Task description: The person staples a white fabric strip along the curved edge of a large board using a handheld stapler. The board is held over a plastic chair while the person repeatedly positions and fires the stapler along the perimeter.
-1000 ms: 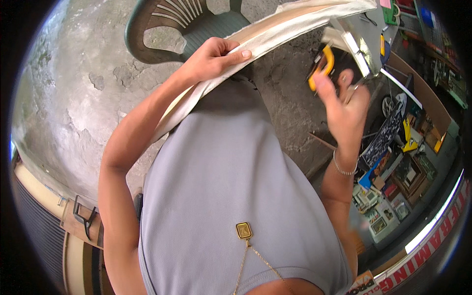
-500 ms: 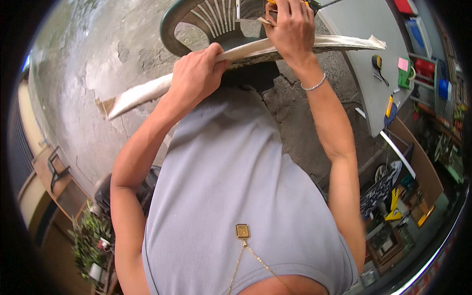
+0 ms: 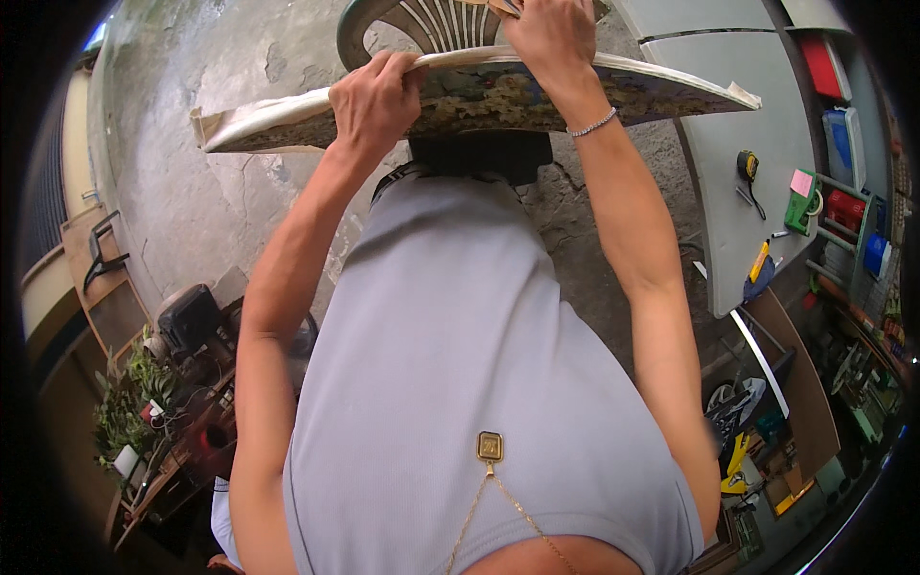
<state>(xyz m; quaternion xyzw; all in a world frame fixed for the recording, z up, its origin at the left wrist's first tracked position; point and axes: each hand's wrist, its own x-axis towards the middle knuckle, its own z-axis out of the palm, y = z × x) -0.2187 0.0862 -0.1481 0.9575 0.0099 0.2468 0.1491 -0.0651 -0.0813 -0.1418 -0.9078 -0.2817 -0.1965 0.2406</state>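
A wide canvas painting (image 3: 489, 101) spans the space before my chest. Its folded white edge is uppermost, and the dark painted face is tilted toward me. The fingers of my left hand (image 3: 372, 103) are closed over that edge, left of the middle. My right hand (image 3: 554, 43) is at the canvas's far side, its wrist in front of the painted face and its fingers curled at the top of the picture. A tan strip and a dark bit show beside those fingers, but the picture's edge cuts off what they hold.
A green plastic chair (image 3: 422, 24) stands behind the canvas on a cracked concrete floor (image 3: 240, 211). To the right, a grey table (image 3: 743, 105) bears a tape measure (image 3: 747, 165) and a yellow cutter (image 3: 759, 259). Plants (image 3: 134, 393) are at the left; part of another person (image 3: 222, 522) shows at lower left.
The canvas has tilted, so much more of its painted face shows. Both hands have risen in the picture, and the silver and yellow tool by my right hand has mostly left view.
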